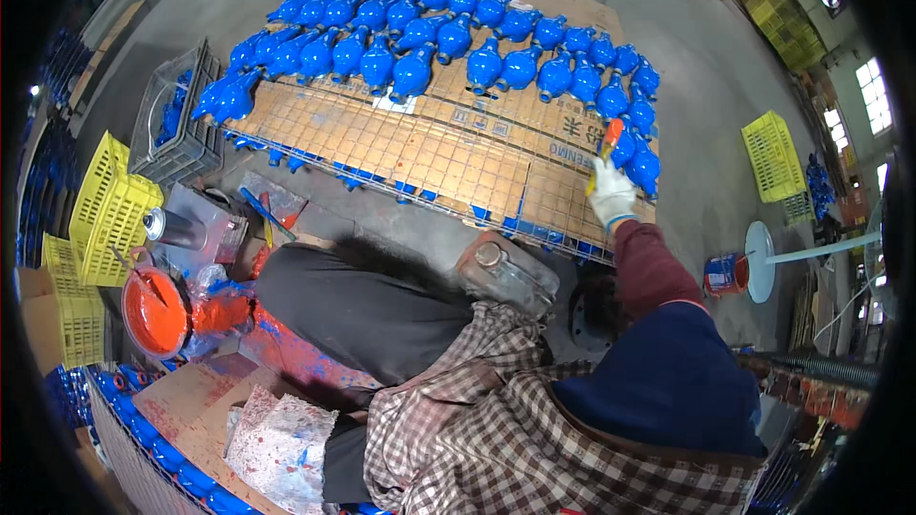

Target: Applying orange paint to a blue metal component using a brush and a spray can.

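Observation:
My right hand (613,195), in a white glove, grips a paintbrush (612,133) with orange-red bristles. The brush tip points away from me and overlaps the blue bulb-shaped parts (643,169) at the right end of the table; whether it touches one I cannot tell. Many more glossy blue parts (412,72) lie in rows across brown cardboard (382,124) on a wire-mesh table (429,186). My left hand does not show. To my left stands a bucket of orange-red paint (155,315) with a stick or brush handle leaning in it.
A stained jerrycan (508,272) stands between me and the table. At the left are a grey crate (172,114), yellow crates (110,205) and a metal can (174,228). A paint-marked pail (727,274) and a round white disc on a pole (759,262) stand at the right.

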### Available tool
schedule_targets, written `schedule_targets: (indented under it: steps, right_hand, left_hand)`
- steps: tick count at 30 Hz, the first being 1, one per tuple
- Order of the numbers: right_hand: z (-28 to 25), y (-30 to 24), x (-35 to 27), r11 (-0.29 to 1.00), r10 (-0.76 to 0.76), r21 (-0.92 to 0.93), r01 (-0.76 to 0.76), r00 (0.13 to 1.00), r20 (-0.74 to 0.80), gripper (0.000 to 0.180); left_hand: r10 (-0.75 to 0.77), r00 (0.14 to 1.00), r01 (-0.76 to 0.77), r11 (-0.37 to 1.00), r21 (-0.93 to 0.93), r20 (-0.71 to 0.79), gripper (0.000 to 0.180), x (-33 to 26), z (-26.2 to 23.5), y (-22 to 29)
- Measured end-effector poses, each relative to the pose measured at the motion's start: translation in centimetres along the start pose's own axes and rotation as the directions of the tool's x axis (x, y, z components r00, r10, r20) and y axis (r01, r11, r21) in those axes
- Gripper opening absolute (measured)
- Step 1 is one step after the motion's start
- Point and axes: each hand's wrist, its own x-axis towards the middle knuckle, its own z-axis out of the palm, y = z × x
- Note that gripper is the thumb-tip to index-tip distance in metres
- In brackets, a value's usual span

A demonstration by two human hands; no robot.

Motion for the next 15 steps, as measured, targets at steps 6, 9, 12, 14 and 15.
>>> schedule_targets:
  steps: [6,9,12,14,15]
  right_hand:
    - [4.1,8.0,2.1,0.916,-0.289,-0.19,0.353,0.91,0.295,0.033]
    - [4.7,7.9,4.4,0.8,-0.466,-0.219,0.559,0.808,0.359,0.017]
    - [3.2,6.4,5.9,0.796,-0.536,-0.124,0.592,0.786,0.307,0.017]
    - [0.6,4.9,6.5,0.8,-0.575,-0.097,0.592,0.803,0.156,0.017]
    - [-0.7,3.4,6.5,0.819,-0.574,-0.029,0.573,0.819,-0.001,0.013]
  left_hand:
    - [0.22,0.952,-0.29,0.874,-0.39,-0.213,0.056,4.3,-5.9,-4.0]
    - [-0.309,0.951,0.115,0.344,-0.932,0.003,0.072,4.5,-3.9,-3.8]
    - [-0.068,0.995,0.095,0.269,-0.958,0.079,0.056,2.3,-0.2,-0.1]
    - [0.132,0.961,0.203,0.254,-0.946,0.242,0.06,-1.2,3.8,4.1]
    - [0.342,0.911,0.103,0.351,-0.931,0.23,0.063,-3.5,6.1,6.6]
